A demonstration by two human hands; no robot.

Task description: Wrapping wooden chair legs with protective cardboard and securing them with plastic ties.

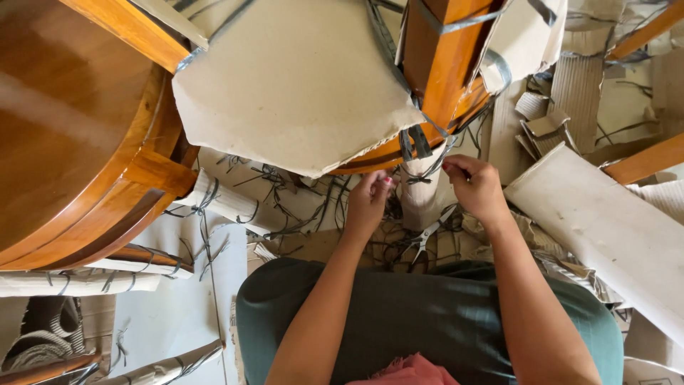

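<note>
A grey plastic packing strap [419, 165] is wound around a cardboard-wrapped furniture leg [422, 192] that stands just below the rim of a polished wooden piece [442, 64], in the middle of the view. The strap looks thin, light and springy, stiff along its length but easy to bend; its cut ends probably have sharp edges, so it is best taken between fingertips close to the knot rather than along the edge. The right hand [476, 187] pinches a strand of it at the top of the wrap with thumb and forefinger. The left hand [368, 203] has its fingertips drawn together beside the wrap; what they grip I cannot tell. A pair of metal pliers [427, 232] lies just below the hands among cut strap scraps [292, 207]. A large torn cardboard sheet [292, 85] hangs above, and a round wooden tabletop [64, 121] is at the left.
</note>
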